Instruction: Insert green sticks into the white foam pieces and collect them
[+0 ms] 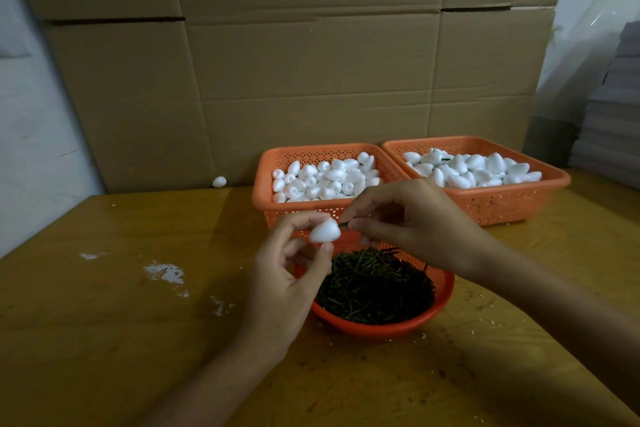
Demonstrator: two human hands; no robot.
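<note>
At frame centre, the left hand (287, 274) pinches a white foam piece (325, 230); the right hand (408, 218) pinches a green stick (343, 224) touching it.

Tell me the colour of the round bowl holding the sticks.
Orange, the round perforated plastic bowl, clearest in the head view.

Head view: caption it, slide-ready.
Left hand holds a white egg-shaped foam piece while right hand pinches a thin green stick against it.

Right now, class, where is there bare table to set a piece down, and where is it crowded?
Free: the table left of the left hand, bar the foam crumbs; right of the round stick basket, before the right square basket. Crowded: the middle, around the right hand and left square basket.
</note>
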